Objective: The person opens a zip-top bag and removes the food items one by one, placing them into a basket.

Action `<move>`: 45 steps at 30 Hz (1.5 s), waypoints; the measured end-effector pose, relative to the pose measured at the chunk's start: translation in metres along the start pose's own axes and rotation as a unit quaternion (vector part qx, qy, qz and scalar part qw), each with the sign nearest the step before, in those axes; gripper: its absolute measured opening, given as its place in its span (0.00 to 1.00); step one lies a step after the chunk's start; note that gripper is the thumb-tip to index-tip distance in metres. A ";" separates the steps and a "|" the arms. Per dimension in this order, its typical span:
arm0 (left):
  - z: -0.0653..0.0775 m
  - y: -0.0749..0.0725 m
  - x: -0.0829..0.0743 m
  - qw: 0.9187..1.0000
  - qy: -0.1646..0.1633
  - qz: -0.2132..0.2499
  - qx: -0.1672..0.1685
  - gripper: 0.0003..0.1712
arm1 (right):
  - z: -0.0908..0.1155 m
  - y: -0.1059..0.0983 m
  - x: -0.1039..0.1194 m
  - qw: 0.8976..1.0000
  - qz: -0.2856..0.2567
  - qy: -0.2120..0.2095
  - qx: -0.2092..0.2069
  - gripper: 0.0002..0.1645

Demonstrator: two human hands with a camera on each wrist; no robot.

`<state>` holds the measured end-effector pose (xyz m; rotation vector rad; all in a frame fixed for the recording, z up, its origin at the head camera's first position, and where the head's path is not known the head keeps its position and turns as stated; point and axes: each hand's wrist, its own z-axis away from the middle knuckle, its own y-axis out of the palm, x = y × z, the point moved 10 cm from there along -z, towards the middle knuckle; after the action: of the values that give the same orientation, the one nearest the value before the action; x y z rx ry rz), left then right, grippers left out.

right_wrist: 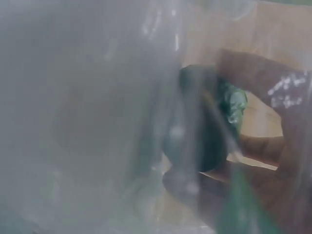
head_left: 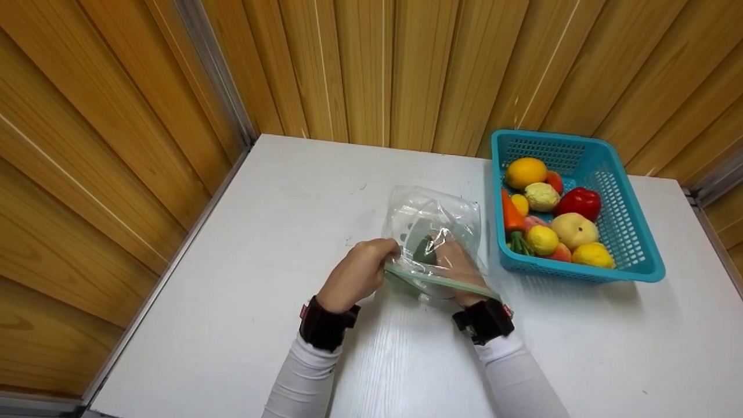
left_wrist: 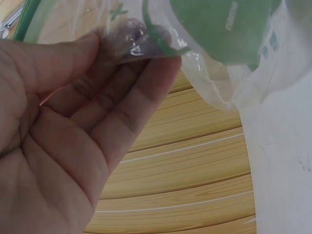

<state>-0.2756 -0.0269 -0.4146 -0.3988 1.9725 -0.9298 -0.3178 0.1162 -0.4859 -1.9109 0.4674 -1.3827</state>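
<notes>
A clear plastic zip bag [head_left: 435, 203] with a green strip along its mouth lies on the white table. My left hand [head_left: 363, 270] pinches the left side of the bag's mouth; in the left wrist view, the thumb and fingers [left_wrist: 141, 97] hold its printed plastic film. My right hand [head_left: 458, 264] reaches inside the bag through the mouth. There it grips a dark green, rounded fruit [head_left: 425, 251], which looks like an avocado. Through the film in the right wrist view, thumb and fingers close around this dark fruit [right_wrist: 200, 126]; glare and plastic blur its outline.
Right of the bag stands a blue basket [head_left: 641, 232] with several fruits and vegetables, among them a red pepper [head_left: 579, 203], a lemon [head_left: 593, 255] and a carrot [head_left: 512, 213]. Wood-patterned panels [head_left: 360, 69] rise behind and left of the white table [head_left: 278, 232].
</notes>
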 end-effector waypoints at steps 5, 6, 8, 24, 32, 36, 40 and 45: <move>0.000 0.001 -0.001 1.000 0.003 0.001 0.001 0.20 | 0.009 0.003 0.000 1.000 0.018 0.013 0.006 0.50; 0.001 0.000 -0.001 1.000 0.004 0.001 0.000 0.20 | 0.011 0.003 0.000 1.000 0.024 0.016 0.010 0.50; 0.001 0.001 -0.001 1.000 0.004 0.001 0.000 0.19 | 0.013 0.002 0.000 0.999 0.036 0.021 0.022 0.50; 0.002 -0.002 0.003 1.000 -0.010 0.002 -0.005 0.25 | 0.011 -0.009 0.002 0.991 0.120 0.051 0.029 0.31; 0.003 -0.005 0.002 1.000 -0.013 -0.002 -0.010 0.27 | 0.014 -0.012 0.011 0.990 0.124 0.051 0.039 0.29; 0.002 -0.007 0.001 1.000 -0.010 -0.009 -0.017 0.27 | 0.017 -0.017 0.020 0.992 0.122 0.028 0.029 0.31; 0.002 -0.008 0.001 1.000 -0.005 -0.011 -0.025 0.26 | 0.020 -0.020 0.030 0.993 0.112 0.008 0.028 0.28; 0.003 -0.011 0.000 0.999 0.004 -0.003 -0.043 0.24 | 0.028 -0.022 0.031 0.994 0.070 0.043 0.071 0.27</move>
<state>-0.2742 -0.0355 -0.4067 -0.4504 2.0251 -0.8547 -0.2836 0.1198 -0.4537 -1.6774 0.5204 -1.3724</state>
